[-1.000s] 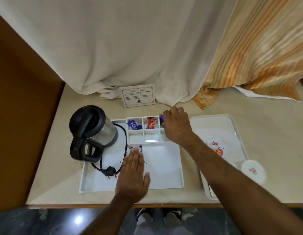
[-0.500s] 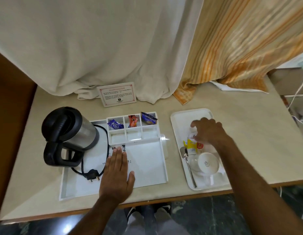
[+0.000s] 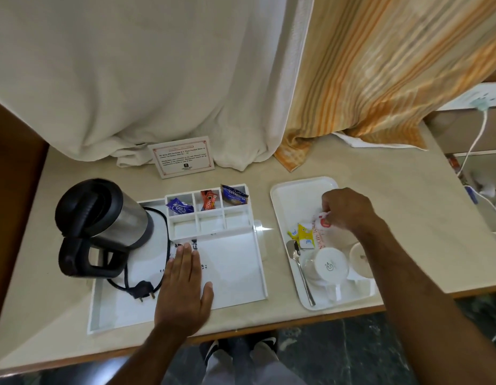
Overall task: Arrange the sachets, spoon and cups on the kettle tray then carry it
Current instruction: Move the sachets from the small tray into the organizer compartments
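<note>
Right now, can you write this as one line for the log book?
step: picking sachets | left hand: flat on kettle tray | right hand: grip closing on white sachet in side tray | cups, spoon: not moved yet

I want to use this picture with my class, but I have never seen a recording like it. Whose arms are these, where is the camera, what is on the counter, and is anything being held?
No machine here: the arms belong to a person wearing a camera on the head, looking forward and down, so you see their own hands.

On the counter are two white trays. The kettle tray holds a kettle, its cord and plug, and compartments with three sachets in the back row. The second tray holds more sachets, a spoon and upturned cups.

The left hand lies flat and open on the kettle tray. The right hand is closed around a white sachet on the second tray.
</note>
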`<control>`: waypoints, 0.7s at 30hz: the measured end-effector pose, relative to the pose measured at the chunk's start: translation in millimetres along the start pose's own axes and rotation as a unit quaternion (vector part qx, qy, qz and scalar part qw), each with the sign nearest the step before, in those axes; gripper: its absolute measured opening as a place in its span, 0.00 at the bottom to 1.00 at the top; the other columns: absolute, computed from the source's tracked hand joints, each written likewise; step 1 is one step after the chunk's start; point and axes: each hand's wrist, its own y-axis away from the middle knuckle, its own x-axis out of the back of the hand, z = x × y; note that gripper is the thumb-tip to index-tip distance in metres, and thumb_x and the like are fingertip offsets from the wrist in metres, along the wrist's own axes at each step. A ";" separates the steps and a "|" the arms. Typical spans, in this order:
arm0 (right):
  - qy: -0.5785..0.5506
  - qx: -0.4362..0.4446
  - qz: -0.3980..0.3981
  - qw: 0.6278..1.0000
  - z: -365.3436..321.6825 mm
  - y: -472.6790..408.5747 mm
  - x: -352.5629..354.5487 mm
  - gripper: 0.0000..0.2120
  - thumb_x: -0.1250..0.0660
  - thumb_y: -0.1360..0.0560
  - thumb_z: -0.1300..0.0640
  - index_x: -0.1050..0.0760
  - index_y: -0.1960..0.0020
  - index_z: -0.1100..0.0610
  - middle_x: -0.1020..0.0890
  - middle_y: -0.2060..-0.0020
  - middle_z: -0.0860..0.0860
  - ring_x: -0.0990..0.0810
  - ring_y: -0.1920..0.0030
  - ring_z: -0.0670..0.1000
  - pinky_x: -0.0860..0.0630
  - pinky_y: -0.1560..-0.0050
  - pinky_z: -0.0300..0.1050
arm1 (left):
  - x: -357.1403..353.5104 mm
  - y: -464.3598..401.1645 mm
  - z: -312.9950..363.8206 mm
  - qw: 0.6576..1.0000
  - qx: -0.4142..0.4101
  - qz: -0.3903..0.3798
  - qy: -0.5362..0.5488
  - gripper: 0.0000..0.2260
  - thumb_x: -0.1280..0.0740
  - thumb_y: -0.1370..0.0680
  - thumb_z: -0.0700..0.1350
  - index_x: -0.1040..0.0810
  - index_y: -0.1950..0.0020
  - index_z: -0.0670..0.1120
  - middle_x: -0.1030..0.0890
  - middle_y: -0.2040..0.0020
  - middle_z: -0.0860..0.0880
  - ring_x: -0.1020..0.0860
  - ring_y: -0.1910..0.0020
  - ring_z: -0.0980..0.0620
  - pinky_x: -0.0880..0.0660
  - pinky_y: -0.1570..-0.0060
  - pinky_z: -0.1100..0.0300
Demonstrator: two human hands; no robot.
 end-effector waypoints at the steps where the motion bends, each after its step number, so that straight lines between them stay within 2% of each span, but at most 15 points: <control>1: -0.006 -0.009 0.016 1.000 -0.3 0.9 5.2 0.10 0.25 0.36 0.49 0.25 0.59 0.48 0.18 0.54 0.48 0.20 0.49 0.53 0.30 0.57 0.43 | -0.1 -0.3 0.4 1.000 0.000 0.000 0.002 0.35 0.48 0.21 0.58 0.55 0.20 0.41 0.55 0.19 0.41 0.57 0.20 0.45 0.58 0.23 0.51; 4: -0.069 0.013 0.103 0.992 -16.3 10.3 20.1 0.09 0.27 0.32 0.49 0.27 0.61 0.50 0.17 0.57 0.52 0.20 0.51 0.58 0.31 0.60 0.44 | 0.9 -1.2 2.0 1.000 0.002 0.001 0.006 0.36 0.46 0.21 0.57 0.55 0.20 0.40 0.53 0.19 0.40 0.57 0.20 0.44 0.55 0.23 0.49; 6: -0.152 0.059 0.160 0.973 -45.1 21.0 29.0 0.06 0.29 0.31 0.52 0.23 0.55 0.50 0.16 0.58 0.53 0.20 0.54 0.59 0.31 0.61 0.44 | 3.5 -0.7 2.4 1.000 -0.002 0.005 0.009 0.36 0.45 0.21 0.56 0.53 0.20 0.40 0.52 0.19 0.39 0.56 0.20 0.44 0.53 0.23 0.47; 8: -0.248 0.124 0.166 0.946 -89.0 34.3 34.5 0.10 0.30 0.30 0.52 0.20 0.49 0.49 0.15 0.56 0.50 0.19 0.54 0.56 0.26 0.57 0.46 | 6.5 0.2 3.1 1.000 0.001 0.002 0.012 0.36 0.45 0.21 0.56 0.53 0.20 0.40 0.52 0.19 0.39 0.56 0.20 0.44 0.52 0.24 0.45; 10: -0.302 0.190 0.142 0.923 -138.3 44.6 32.0 0.10 0.31 0.29 0.52 0.19 0.48 0.49 0.14 0.55 0.50 0.18 0.53 0.54 0.23 0.54 0.48 | 10.2 0.4 3.8 1.000 0.006 -0.002 0.012 0.36 0.45 0.21 0.56 0.53 0.20 0.39 0.52 0.19 0.39 0.57 0.20 0.44 0.51 0.24 0.45; 12: -0.271 0.233 0.119 0.926 -181.3 47.7 21.1 0.10 0.32 0.28 0.54 0.19 0.48 0.49 0.15 0.53 0.50 0.19 0.52 0.55 0.24 0.55 0.46 | 12.3 -0.1 5.6 1.000 0.003 -0.001 0.015 0.36 0.44 0.21 0.56 0.51 0.21 0.38 0.51 0.19 0.39 0.56 0.20 0.43 0.50 0.24 0.44; 15: -0.127 0.265 0.141 0.945 -224.4 41.7 0.3 0.10 0.34 0.28 0.59 0.19 0.49 0.50 0.17 0.52 0.51 0.20 0.49 0.56 0.24 0.56 0.47 | 11.9 0.5 5.2 1.000 0.000 0.008 0.022 0.35 0.43 0.22 0.55 0.49 0.21 0.37 0.49 0.20 0.39 0.55 0.20 0.43 0.49 0.23 0.44; 18: -0.030 0.253 0.137 0.957 -235.2 34.1 -16.3 0.11 0.32 0.30 0.62 0.20 0.49 0.53 0.19 0.49 0.53 0.23 0.46 0.58 0.23 0.57 0.49 | 9.3 0.2 5.7 1.000 0.004 0.012 0.019 0.35 0.43 0.22 0.55 0.49 0.21 0.38 0.49 0.19 0.40 0.55 0.20 0.44 0.50 0.23 0.45; 21: -0.008 0.250 0.121 0.960 -233.8 29.8 -28.5 0.13 0.31 0.31 0.63 0.20 0.48 0.54 0.17 0.53 0.55 0.21 0.49 0.57 0.27 0.59 0.47 | 7.4 -0.2 5.6 1.000 0.011 0.010 0.017 0.35 0.45 0.21 0.57 0.50 0.20 0.40 0.50 0.19 0.41 0.55 0.20 0.44 0.52 0.23 0.46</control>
